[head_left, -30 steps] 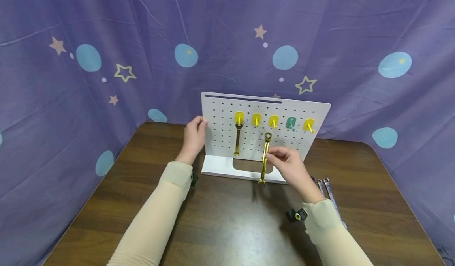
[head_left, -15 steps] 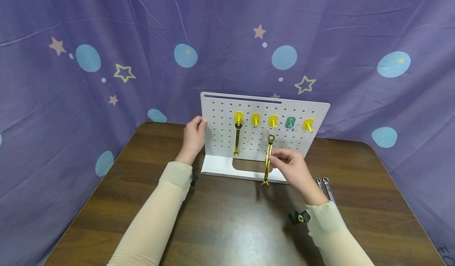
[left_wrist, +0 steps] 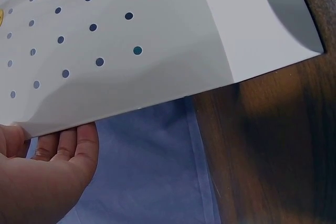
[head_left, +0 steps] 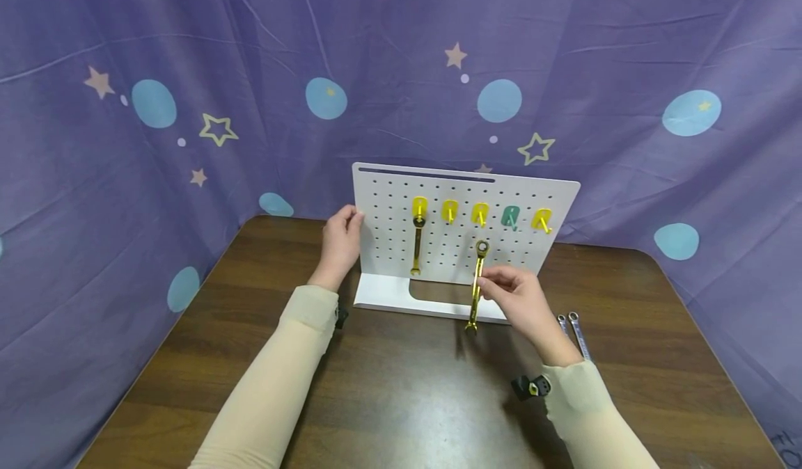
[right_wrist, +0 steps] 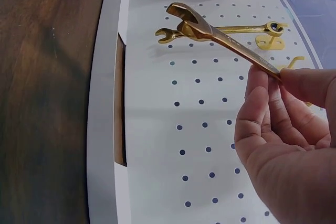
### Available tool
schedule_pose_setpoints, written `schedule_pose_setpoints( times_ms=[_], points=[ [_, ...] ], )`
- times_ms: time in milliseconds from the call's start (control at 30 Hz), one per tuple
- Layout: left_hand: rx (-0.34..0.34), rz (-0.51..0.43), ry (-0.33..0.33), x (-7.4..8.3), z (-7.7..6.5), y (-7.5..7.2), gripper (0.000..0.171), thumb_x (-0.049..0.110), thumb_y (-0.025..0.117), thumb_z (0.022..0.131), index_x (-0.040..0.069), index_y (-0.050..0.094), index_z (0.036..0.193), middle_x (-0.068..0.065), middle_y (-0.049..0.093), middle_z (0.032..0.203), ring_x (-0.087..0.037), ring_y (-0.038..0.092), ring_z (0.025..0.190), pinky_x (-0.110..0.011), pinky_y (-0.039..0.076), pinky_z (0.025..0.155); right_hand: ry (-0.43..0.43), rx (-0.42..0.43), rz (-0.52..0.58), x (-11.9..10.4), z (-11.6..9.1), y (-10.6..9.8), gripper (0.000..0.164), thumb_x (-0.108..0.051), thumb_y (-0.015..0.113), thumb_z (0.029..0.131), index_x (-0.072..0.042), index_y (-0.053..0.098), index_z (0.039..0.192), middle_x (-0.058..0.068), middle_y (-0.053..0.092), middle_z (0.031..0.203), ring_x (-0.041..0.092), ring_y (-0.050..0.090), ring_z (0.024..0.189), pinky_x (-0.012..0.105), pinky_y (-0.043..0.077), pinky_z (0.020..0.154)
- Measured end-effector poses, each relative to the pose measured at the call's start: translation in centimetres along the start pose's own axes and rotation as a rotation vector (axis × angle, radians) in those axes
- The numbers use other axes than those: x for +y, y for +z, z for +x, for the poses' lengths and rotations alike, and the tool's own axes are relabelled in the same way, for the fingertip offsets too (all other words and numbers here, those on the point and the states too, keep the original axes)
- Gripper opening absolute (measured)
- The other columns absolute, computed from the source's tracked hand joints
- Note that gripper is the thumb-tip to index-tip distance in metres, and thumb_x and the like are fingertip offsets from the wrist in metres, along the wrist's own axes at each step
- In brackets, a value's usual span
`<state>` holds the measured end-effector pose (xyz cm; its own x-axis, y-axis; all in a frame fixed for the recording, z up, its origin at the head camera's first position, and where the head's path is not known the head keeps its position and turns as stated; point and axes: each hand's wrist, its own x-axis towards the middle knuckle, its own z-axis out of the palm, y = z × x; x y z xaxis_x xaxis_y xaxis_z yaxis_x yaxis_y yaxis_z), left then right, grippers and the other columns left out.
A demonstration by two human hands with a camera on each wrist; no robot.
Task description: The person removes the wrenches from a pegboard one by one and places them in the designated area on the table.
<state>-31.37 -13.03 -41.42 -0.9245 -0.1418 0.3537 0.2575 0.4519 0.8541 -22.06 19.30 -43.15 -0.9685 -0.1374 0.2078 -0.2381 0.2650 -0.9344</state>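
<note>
A white pegboard [head_left: 388, 239] stands upright on the table, with a row of yellow hooks and one green hook [head_left: 510, 217]. My left hand [head_left: 341, 243] grips its left edge; in the left wrist view the thumb is on the front and the fingers [left_wrist: 68, 142] go behind. My right hand [head_left: 516, 298] pinches a gold combination wrench [head_left: 477, 288] mid-shaft between thumb and fingers. The wrench hangs nearly vertical in front of the board, ring end up, below the hooks. Another gold wrench [head_left: 417, 250] hangs by its ring from the leftmost yellow hook [head_left: 420, 207].
Silver wrenches [head_left: 580, 337] lie on the wooden table [head_left: 401, 399] to the right, partly hidden behind the right forearm. A purple curtain [head_left: 401, 72] with stars and blue ovals hangs behind the table. The board's white base [head_left: 382, 291] has a cut-out in it.
My right hand has moved slightly right and down with the gold wrench, taking its ring end lower and farther below the hooks. My left hand stays on the board's edge.
</note>
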Motion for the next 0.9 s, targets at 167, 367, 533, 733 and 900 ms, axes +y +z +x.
schedule_pose_setpoints(
  times_ms=[167,367,533,733,900],
  points=[
    [0.003,-0.004,-0.001,0.0,0.0,0.0,0.022,0.017,0.051,0.109,0.000,0.063,0.101,-0.016,0.060,0.087,-0.025,0.051,0.078,-0.037,0.042,0.067,0.008,0.004,0.000,0.4,0.0,-0.1,0.018,-0.001,0.068,0.097,0.012,0.069,0.109,0.018,0.073,0.096,0.016,0.067,0.076,0.029,0.056,0.074],
    [0.006,-0.003,0.003,-0.1,0.0,0.0,0.022,0.016,0.052,0.108,0.000,0.064,0.101,-0.016,0.060,0.086,-0.026,0.051,0.078,-0.037,0.042,0.067,-0.007,0.013,0.019,0.6,-0.3,-0.4,0.018,-0.004,0.071,0.096,0.010,0.070,0.107,0.018,0.073,0.094,0.035,0.069,0.081,0.031,0.057,0.075],
    [0.008,-0.001,0.001,-0.2,0.1,0.0,0.021,0.016,0.051,0.108,0.000,0.064,0.102,-0.016,0.060,0.086,-0.026,0.051,0.078,-0.037,0.042,0.067,-0.010,0.024,0.034,0.7,-0.6,-0.7,0.019,-0.004,0.071,0.096,0.011,0.070,0.107,0.020,0.072,0.094,0.027,0.069,0.078,0.030,0.057,0.075],
    [0.006,-0.006,-0.001,-0.2,0.2,0.1,0.022,0.017,0.051,0.109,0.000,0.063,0.102,-0.016,0.060,0.088,-0.026,0.051,0.079,-0.037,0.042,0.068,0.003,0.030,0.024,1.0,-0.7,-1.0,0.018,-0.003,0.070,0.096,0.011,0.070,0.107,0.019,0.072,0.093,0.030,0.069,0.079,0.028,0.056,0.074],
    [0.002,-0.008,-0.008,-0.2,0.2,0.1,0.022,0.017,0.051,0.109,0.000,0.063,0.102,-0.016,0.061,0.089,-0.026,0.052,0.080,-0.037,0.043,0.068,-0.003,0.030,0.033,1.1,-0.8,-1.1,0.018,-0.001,0.069,0.096,0.013,0.069,0.107,0.020,0.072,0.093,0.027,0.069,0.078,0.027,0.056,0.073]
  ],
)
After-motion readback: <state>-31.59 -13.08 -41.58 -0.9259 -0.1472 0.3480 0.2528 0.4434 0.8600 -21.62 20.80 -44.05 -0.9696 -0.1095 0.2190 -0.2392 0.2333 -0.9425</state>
